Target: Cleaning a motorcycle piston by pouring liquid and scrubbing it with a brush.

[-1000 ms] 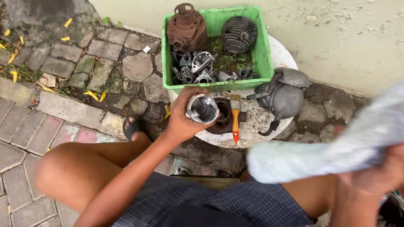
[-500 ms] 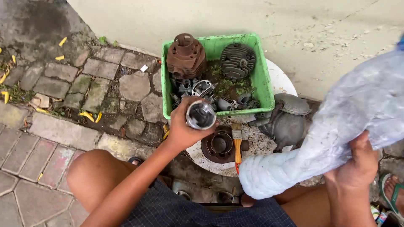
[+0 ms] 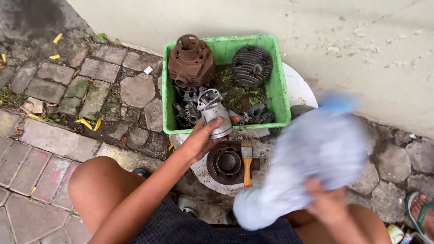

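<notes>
My left hand [image 3: 199, 141] grips a grey metal piston [image 3: 216, 119] and holds it over the front edge of a green plastic crate [image 3: 168, 97]. In the crate lie a rusty brown engine cylinder [image 3: 191, 61], a dark finned cylinder head [image 3: 252, 66] and several small grey engine parts [image 3: 187, 113]. My right hand [image 3: 326, 203] holds a large clear plastic bottle [image 3: 312, 153], blurred by motion, in front of my right knee. A dark round ring part [image 3: 225, 162] and a wooden-handled paintbrush [image 3: 247, 159] rest on a white round slab [image 3: 294, 86] below the crate.
Mossy paving stones [image 3: 90, 90] lie to the left, a pale concrete surface [image 3: 361, 49] at the back and right. My bare knees [image 3: 90, 185] frame the slab. A foot in a green sandal [image 3: 420, 217] shows at the lower right.
The left hand has turned the piston from open end up to lying on its side and lowered it toward the crate's front. The bottle swung down and left, now covering the grey cover part.
</notes>
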